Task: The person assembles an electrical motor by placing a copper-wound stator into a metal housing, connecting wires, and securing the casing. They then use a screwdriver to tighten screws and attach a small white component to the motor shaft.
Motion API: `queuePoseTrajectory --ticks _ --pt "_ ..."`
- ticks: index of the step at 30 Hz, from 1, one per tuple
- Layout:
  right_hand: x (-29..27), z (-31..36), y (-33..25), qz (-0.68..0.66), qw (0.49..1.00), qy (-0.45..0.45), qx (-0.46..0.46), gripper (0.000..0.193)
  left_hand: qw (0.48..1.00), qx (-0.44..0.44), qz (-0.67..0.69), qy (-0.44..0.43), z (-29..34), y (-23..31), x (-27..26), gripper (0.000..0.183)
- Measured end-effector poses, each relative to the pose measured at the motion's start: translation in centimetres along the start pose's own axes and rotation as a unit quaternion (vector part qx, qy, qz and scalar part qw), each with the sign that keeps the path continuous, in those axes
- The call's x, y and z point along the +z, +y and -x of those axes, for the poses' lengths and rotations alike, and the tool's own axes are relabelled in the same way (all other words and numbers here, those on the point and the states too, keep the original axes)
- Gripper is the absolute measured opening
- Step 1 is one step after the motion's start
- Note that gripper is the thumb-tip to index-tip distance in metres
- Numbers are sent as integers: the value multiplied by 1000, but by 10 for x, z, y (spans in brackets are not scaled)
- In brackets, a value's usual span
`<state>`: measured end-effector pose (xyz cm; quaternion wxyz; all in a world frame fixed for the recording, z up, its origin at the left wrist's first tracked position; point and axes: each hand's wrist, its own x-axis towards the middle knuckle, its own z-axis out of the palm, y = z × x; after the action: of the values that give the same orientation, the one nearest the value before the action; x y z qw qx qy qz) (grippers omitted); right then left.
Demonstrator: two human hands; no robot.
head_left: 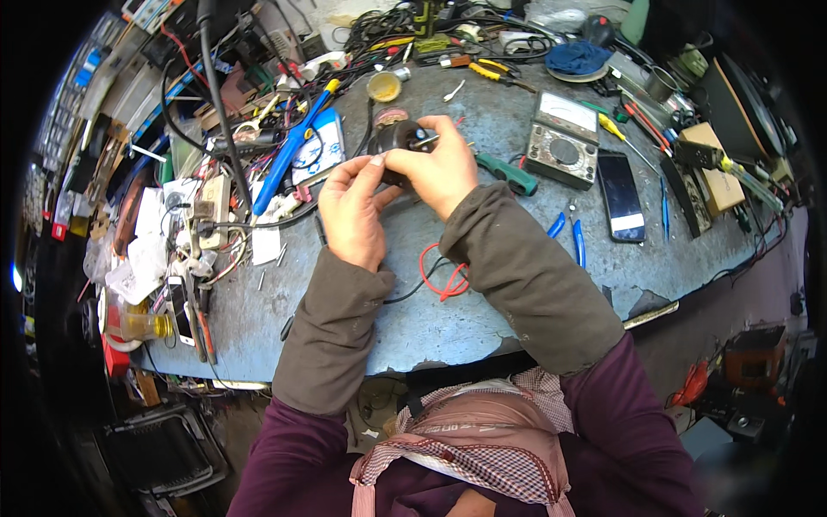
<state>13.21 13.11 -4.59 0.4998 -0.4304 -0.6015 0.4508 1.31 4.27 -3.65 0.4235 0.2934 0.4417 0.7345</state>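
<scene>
Over the middle of the blue worktable (517,284), both my hands close on a dark, rounded device (398,136) whose kind I cannot make out. My left hand (355,211) pinches its near side, the thumb and forefinger close to the other hand's fingertips. On its right side my right hand (439,168) has curled fingers, and a thin dark piece with a shiny tip shows by them. My fingers hide much of the device. A green-handled tool (508,175) lies just right of my right hand. Below the hands are red and black test leads (444,276).
To the right are an analog multimeter (564,142), a phone (621,196) and blue-handled pliers (579,241). A round tin (384,86) stands beyond the hands. On the left lies a long blue tool (293,151) among heaped cables and parts. Tangled wires line the back.
</scene>
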Motion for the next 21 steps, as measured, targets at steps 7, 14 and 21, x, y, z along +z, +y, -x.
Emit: queuePoseTrajectory --ticks 7,14,21 --pt "-6 11 -20 115 993 -39 -11 75 999 -34 9 20 -11 1 -6 19" --pt "-14 14 -25 235 958 -108 -121 50 989 -141 28 33 -40 -2 -41 22" --pt "-103 -18 -50 539 828 -101 -117 27 978 -203 30 40 -50 1 -49 26"
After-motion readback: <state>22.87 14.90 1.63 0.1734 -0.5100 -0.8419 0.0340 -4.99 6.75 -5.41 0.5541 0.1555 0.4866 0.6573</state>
